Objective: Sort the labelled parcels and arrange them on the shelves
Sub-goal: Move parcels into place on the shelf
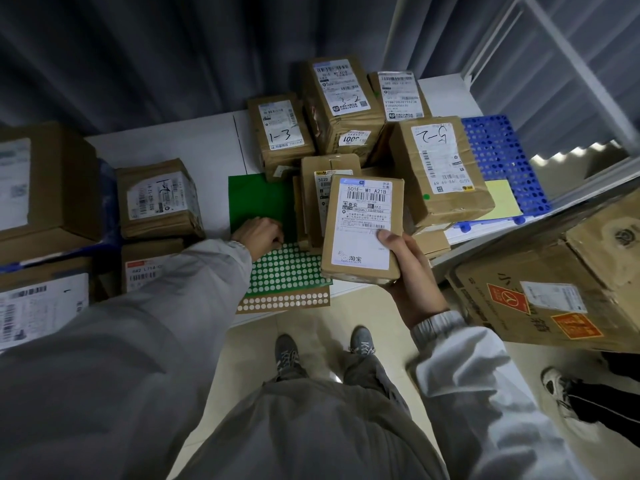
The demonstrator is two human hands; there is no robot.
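My right hand (410,271) grips a small brown parcel (363,226) from below, thumb on its white label, holding it above the table edge. My left hand (261,235) reaches down with curled fingers onto a green sheet of round stickers (287,268); whether it pinches a sticker is hidden. Behind stand several labelled brown parcels: one marked "1-3" (280,133), one marked "3-2" (341,102), one marked "5-2" (441,168). A further parcel (157,199) lies to the left.
The white table (194,133) carries a blue perforated tray (502,157), a yellow sheet (502,199) and a brown sticker sheet (284,303). Bigger boxes (41,188) crowd the left. A large carton (561,271) sits at right. Another person's shoe (557,389) is on the floor.
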